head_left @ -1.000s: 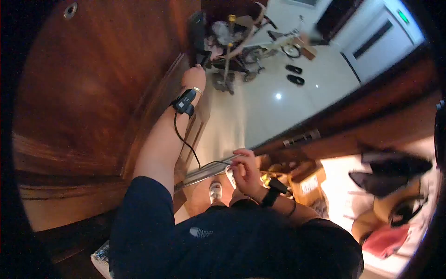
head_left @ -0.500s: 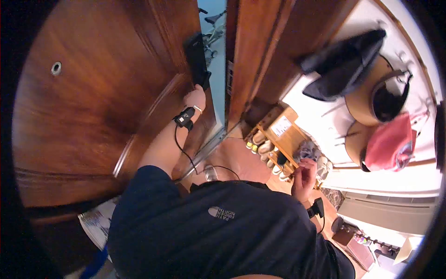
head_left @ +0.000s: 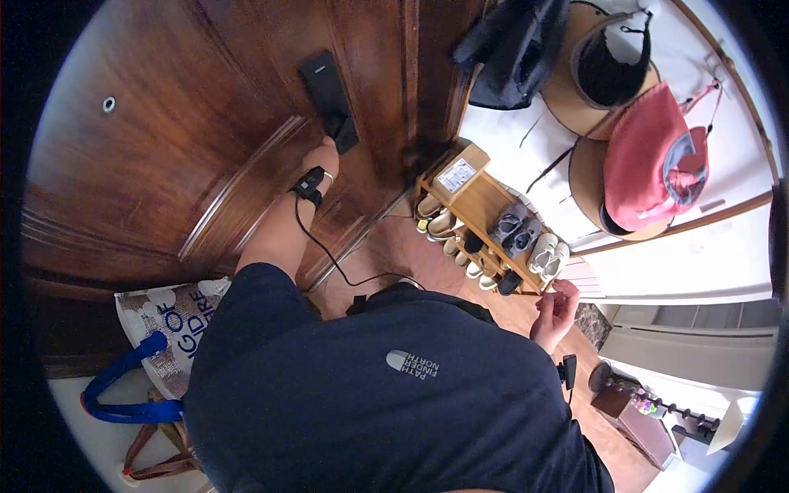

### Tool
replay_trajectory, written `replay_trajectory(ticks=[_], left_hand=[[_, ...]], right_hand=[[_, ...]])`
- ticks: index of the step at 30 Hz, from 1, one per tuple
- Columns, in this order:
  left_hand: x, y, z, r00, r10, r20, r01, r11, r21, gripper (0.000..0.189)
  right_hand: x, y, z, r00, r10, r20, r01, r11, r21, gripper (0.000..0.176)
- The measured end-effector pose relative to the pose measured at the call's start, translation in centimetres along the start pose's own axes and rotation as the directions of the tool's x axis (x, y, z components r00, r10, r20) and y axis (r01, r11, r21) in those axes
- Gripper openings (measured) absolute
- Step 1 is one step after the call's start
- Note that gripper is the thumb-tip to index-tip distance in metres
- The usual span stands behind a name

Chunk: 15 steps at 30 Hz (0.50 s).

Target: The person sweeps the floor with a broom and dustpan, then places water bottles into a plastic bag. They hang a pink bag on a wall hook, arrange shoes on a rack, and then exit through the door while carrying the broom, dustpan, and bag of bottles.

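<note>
At the brown wooden door (head_left: 181, 123), my left hand (head_left: 322, 156) is closed on the black door handle (head_left: 341, 131), below a flat black lock panel (head_left: 323, 80). The hand partly hides the handle. A black device is strapped to that wrist, with a cable trailing from it. The door stands closed against its frame. On the other side, my right hand (head_left: 557, 312) hangs in the air with loosely bent fingers and holds nothing. It is nearest to the white shoes (head_left: 549, 256) at the end of the shoe rack (head_left: 486, 220).
A cardboard box (head_left: 459, 174) and grey shoes (head_left: 516, 230) sit on the rack, with several pairs below. Hats, including a pink one (head_left: 649, 156), and a dark cap (head_left: 514, 53) hang on the wall. A printed bag (head_left: 168, 316) with blue handles is at lower left.
The door has swung from ajar to closed, and the gap showing a bicycle outside is gone. My left hand moved with the handle. My right hand shifted slightly right, and the view turned.
</note>
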<state>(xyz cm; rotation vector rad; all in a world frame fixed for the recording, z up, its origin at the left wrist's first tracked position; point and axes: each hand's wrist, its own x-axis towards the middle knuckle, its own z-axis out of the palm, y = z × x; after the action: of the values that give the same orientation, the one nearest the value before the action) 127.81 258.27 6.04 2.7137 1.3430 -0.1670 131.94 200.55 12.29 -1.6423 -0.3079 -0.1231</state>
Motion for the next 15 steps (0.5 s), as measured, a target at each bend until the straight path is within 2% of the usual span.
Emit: replay_trajectory(ticks=[4,5,7,9,11,12,13,15], left_hand=[[-0.9,-0.3,-2.5,0.995,0.1,-0.02,-0.098,0.992,0.074,0.037],[-1.5,-0.4,-3.6,0.996,0.087,-0.019,-0.085,0.994,0.073,0.037],[-2.9,-0.5,-6.2,0.989,0.138,0.046,-0.144,0.963,0.226,0.035],[-3.6,-0.6,-8.6,0.987,0.145,0.064,-0.156,0.956,0.249,0.033],[-3.6,-0.9,-9.8,0.965,0.25,0.077,-0.261,0.925,0.277,0.031],[-3.7,-1.0,-9.3,0.976,0.208,0.068,-0.219,0.932,0.288,0.032],[-3.4,-1.9,-8.3,0.981,0.185,0.056,-0.193,0.939,0.286,0.032],[-3.2,-3.3,-5.1,0.997,0.08,-0.017,-0.078,0.993,0.087,0.042]], right_hand=[[0.3,0.9,-1.5,0.999,-0.05,-0.018,0.049,0.997,-0.055,0.025],[0.6,1.3,-1.7,0.999,-0.049,-0.006,0.049,0.997,-0.051,0.025],[0.8,2.6,-1.8,0.997,0.06,-0.046,-0.06,0.998,0.013,0.025],[0.5,2.7,-1.1,0.996,0.081,-0.04,-0.08,0.997,0.016,0.025],[0.9,1.3,0.1,0.996,0.086,0.038,-0.09,0.989,0.116,0.023],[1.5,1.4,0.1,0.994,0.053,0.1,-0.058,0.997,0.053,0.023],[2.4,1.3,0.1,0.992,0.042,0.123,-0.05,0.997,0.064,0.023],[5.3,0.7,-0.7,0.894,0.052,0.445,-0.07,0.997,0.024,0.018]])
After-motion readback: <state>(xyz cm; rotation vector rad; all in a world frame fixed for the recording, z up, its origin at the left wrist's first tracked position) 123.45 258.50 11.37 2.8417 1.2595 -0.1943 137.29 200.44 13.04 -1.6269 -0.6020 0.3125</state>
